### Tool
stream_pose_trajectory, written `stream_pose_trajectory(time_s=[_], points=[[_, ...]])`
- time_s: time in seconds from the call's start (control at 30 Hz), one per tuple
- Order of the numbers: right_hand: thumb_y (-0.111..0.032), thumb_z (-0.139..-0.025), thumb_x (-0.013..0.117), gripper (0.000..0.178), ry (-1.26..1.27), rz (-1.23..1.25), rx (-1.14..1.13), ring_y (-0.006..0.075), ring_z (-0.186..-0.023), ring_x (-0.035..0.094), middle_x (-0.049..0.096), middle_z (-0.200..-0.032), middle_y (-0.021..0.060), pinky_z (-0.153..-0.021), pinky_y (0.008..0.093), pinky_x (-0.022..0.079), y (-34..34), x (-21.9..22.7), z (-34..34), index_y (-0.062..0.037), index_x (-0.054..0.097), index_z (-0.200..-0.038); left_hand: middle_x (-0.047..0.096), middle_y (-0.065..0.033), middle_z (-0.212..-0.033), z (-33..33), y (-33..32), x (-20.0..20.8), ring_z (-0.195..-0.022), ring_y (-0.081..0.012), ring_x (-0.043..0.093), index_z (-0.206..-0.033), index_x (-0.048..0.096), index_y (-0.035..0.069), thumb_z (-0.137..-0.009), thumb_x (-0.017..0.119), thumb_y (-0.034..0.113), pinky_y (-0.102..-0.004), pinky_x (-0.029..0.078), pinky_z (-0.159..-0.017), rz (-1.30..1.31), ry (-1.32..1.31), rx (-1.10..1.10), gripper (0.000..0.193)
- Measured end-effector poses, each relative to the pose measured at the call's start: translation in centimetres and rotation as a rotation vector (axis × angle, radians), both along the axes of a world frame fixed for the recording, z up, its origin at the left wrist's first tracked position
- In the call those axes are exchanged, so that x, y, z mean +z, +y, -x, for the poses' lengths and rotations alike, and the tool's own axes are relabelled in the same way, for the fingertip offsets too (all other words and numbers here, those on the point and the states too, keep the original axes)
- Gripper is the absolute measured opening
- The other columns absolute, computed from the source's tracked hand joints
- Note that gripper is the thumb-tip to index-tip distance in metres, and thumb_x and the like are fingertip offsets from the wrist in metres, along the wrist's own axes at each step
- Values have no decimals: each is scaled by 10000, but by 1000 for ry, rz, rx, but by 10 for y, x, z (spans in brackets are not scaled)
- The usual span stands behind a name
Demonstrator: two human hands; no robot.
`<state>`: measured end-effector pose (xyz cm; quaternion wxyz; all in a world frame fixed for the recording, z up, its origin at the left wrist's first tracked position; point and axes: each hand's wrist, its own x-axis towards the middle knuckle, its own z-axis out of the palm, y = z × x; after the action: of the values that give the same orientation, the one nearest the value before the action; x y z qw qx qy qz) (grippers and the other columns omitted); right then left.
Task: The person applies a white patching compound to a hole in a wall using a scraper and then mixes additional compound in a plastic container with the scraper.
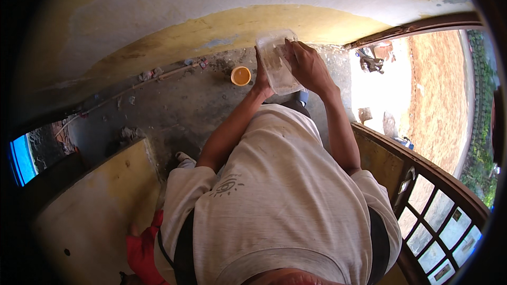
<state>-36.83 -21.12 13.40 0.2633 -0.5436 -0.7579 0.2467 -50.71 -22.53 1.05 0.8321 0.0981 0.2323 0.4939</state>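
A clear plastic tub (273, 76), rectangular and smeared with whitish residue, is held up before my chest near the wall. My left hand (261, 80) grips it along its left side and lower corner, with the fingers mostly hidden behind it. Over the tub's right part, my right hand (312, 69) is closed, fingers bent toward the inside. A dull greyish-brown patch shows by those fingers; whether it is a tool or material in the tub, I cannot make out.
An orange bucket (241, 76) stands on the grey floor (206, 105) left of the tub. Debris and a thin pole (171, 73) lie along the stained wall (227, 24). A paned door (441, 227) hangs right, by a sunlit opening. Someone's red sleeve (141, 248) shows lower left.
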Motion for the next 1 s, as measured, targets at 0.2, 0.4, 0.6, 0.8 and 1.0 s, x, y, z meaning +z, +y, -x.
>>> stream_pose_trajectory(time_s=[0.2,0.4,0.6,0.8,1.0], points=[[-152,-1040,513,230,-105,-1,-124,482,-858,637,647,-903,289,-744,533,495,10,-16,3,61,599,-1023,582,-92,-1439,0,-1,-4,-1301,-276,594,-1512,456,155,-979,292,793,-519,515,-1068,44,-7,-16,847],[-148,-1037,517,235,9,-13,-71,485,-824,638,656,-888,287,-739,529,495,16,-3,14,63,609,-989,575,-92,-1447,4,-2,-2,-1301,-272,596,-1521,441,161,-984,278,790,-514,520,-1066,61,33,-46,842],[-111,-1009,555,191,10,-9,-38,479,-859,641,661,-934,284,-744,511,506,8,-2,19,68,610,-1046,587,-77,-1428,4,-2,13,-1283,-267,608,-1516,447,168,-994,265,779,-491,532,-1053,19,56,-8,824],[-114,-994,585,179,56,-89,-123,474,-861,637,655,-939,268,-735,500,507,2,0,18,51,603,-1061,616,-75,-1395,3,5,0,-1261,-247,623,-1490,489,161,-999,271,770,-466,533,-1052,-81,162,108,812],[-121,-998,586,169,39,-46,-91,471,-831,631,646,-915,267,-721,491,501,1,1,16,47,596,-1011,601,-70,-1412,2,5,1,-1274,-250,611,-1491,481,146,-985,284,788,-475,526,-1062,-69,119,127,840]])
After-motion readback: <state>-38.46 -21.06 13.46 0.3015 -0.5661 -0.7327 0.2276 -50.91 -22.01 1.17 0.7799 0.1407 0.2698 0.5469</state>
